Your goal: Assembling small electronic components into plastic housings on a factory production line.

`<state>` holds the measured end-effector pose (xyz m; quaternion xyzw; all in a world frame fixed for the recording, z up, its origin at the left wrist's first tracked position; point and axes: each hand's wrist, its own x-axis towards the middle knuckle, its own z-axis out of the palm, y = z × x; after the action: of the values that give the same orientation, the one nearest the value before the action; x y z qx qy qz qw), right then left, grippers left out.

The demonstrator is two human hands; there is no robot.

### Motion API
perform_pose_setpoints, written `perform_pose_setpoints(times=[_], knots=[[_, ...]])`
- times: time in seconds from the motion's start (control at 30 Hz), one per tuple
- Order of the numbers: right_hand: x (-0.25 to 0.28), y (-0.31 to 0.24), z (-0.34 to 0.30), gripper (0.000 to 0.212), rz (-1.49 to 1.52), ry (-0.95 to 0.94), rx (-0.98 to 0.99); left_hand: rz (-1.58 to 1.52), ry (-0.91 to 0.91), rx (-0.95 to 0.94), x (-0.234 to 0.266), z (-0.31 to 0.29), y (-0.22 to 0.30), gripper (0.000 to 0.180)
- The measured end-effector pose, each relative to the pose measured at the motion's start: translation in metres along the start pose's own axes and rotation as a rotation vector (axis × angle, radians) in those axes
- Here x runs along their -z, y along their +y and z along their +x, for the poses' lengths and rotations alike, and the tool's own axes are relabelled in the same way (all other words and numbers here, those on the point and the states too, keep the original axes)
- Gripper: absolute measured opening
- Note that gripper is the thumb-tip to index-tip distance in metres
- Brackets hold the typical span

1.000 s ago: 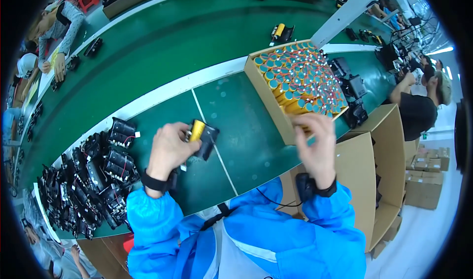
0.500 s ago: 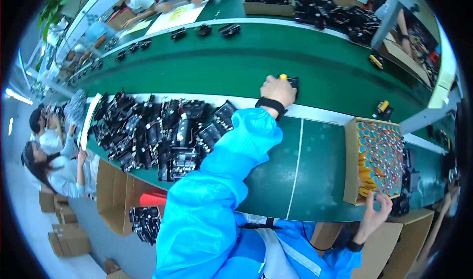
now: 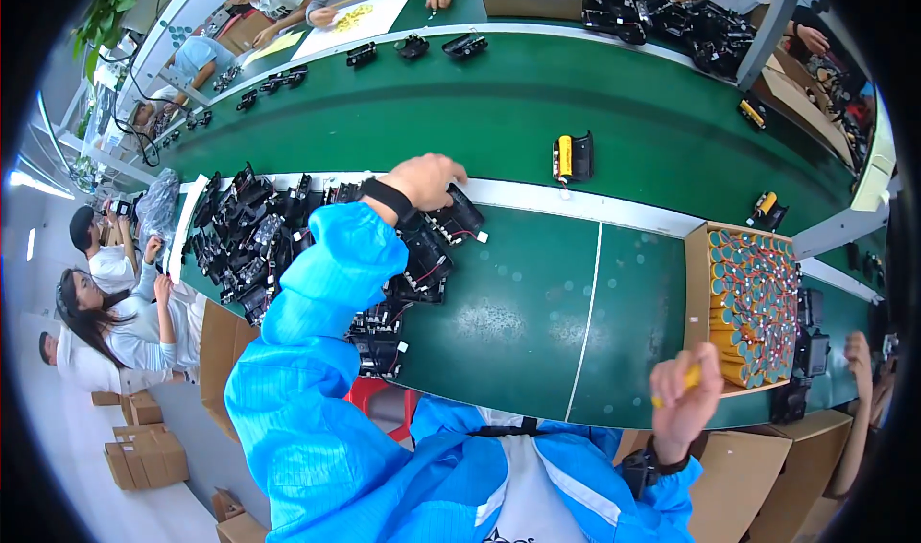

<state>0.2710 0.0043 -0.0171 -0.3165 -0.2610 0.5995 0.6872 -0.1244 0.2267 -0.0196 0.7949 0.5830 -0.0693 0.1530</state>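
Note:
My left hand is at the right end of a pile of black plastic casings, its fingers closed on the upper edge of one black casing with thin wires and a white connector. Its fingertips are partly hidden. My right hand is raised in front of a cardboard box, closed around a yellow cylindrical battery that shows between the fingers. Packed upright in the box are many yellow batteries with teal ends and red wires. A black casing holding a yellow battery lies on the green belt.
More casings sit along the belt's far side, some with yellow batteries. A white rail separates belt and green table. Black parts stand right of the box. Co-workers sit across the belt; others stand at left. A metal post rises at right.
My left hand has let go of the battery-filled casing on the belt and moved left to the pile. My right hand has lifted a yellow battery away from the box.

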Motion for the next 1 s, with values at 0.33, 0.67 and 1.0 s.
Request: perform_pose_setpoints(times=[0.33, 0.67, 1.0], knots=[[-0.009, 0.012, 0.0, 0.03, -0.298, -0.043, -0.23, 0.073, 0.081, -0.477, -0.011, 0.016, 0.083, 0.016], [0.01, 0.037, 0.009, 0.018, -0.207, -0.058, -0.336, 0.0, 0.476, -0.795, -0.053, -0.064, 0.21, 0.008], [0.038, 0.047, 0.011, 0.013, -0.287, 0.001, -0.39, -0.571, 0.239, 0.062, 0.013, -0.282, 0.105, 0.015]])
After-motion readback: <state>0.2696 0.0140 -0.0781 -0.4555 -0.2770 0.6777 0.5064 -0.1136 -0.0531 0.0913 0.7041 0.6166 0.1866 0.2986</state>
